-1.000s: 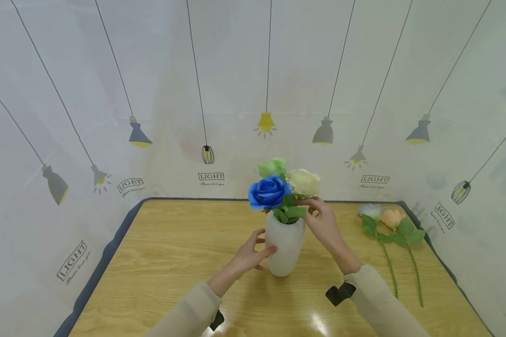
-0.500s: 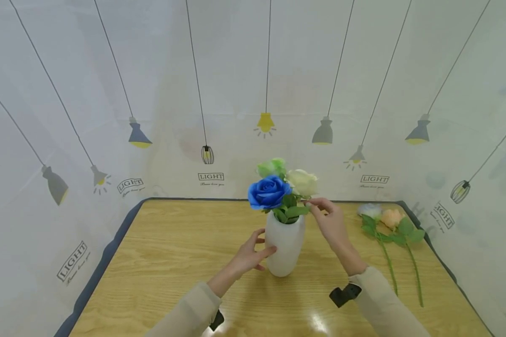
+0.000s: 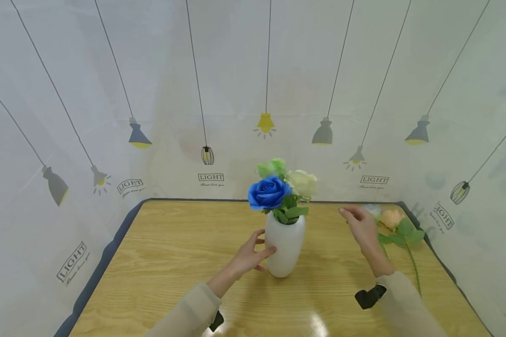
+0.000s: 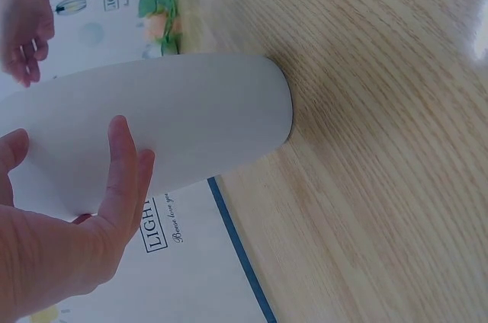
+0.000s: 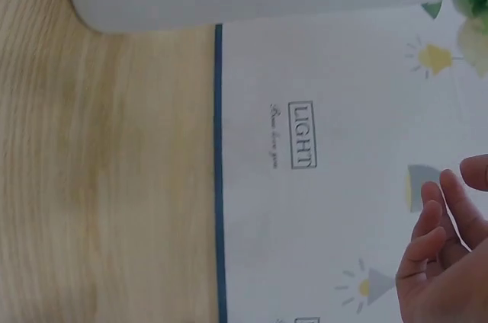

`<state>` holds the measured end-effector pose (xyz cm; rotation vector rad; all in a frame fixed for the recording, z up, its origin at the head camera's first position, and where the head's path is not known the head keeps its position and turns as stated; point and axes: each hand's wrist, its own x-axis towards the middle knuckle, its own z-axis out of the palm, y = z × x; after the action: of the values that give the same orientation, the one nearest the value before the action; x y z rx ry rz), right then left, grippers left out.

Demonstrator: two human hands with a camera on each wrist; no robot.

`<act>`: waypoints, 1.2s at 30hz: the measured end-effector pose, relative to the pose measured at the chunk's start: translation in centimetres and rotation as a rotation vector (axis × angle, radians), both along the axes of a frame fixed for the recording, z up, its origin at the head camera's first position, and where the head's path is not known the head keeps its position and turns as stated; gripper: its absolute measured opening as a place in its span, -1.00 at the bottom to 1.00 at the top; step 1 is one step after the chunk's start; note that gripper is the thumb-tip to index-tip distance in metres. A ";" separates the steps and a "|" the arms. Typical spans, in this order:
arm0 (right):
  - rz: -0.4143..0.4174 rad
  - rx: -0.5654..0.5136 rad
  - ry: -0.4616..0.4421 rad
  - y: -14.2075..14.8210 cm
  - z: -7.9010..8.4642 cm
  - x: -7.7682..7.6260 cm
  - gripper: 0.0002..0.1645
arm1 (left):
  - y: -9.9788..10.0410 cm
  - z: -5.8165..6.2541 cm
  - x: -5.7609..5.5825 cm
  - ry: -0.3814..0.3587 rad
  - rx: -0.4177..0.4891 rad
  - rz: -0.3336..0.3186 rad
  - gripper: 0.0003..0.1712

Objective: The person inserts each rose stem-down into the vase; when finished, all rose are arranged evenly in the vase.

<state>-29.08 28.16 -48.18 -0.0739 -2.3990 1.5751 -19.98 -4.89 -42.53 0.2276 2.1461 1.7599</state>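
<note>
A desk (image 3: 173,252) is carrying the upright white vase (image 3: 284,245). The left grip (image 3: 249,254) is holding the vase's left side, thumb and fingers curling round it, while the right grip (image 3: 362,229) is hovering loosely spread, well right of the vase. A blue flower (image 3: 270,192) is rising from the vase; a peach flower (image 3: 391,218) is lying farther right.

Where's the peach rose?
In the head view, the peach rose lies at the table's far right corner, beside the pale flower and to the right of the right hand.
</note>
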 end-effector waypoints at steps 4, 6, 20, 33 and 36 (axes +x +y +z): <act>-0.046 0.082 0.010 7.0 -10.6 -5.0 -0.57 | 0.0 0.4 0.2 0.003 -0.002 0.001 -0.26; -0.049 0.125 -0.011 8.4 -11.9 -4.7 -0.53 | 0.0 -0.2 -0.1 0.005 -0.001 0.003 -0.25; -0.091 -0.025 -0.259 8.3 -5.1 5.2 -0.32 | 0.1 -3.4 -1.7 0.009 -0.007 0.009 -0.16; -0.295 0.072 -0.339 14.2 -13.6 5.0 -0.27 | 0.0 -2.3 -1.2 0.016 -0.012 0.005 -0.21; -0.303 0.039 -0.381 13.1 -11.7 6.3 -0.32 | 0.0 -1.4 -0.7 0.006 -0.002 0.007 -0.23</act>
<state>-22.82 41.27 -59.90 -0.7550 -2.5338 1.4760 -20.73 -4.85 -43.96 0.2256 2.1555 1.7631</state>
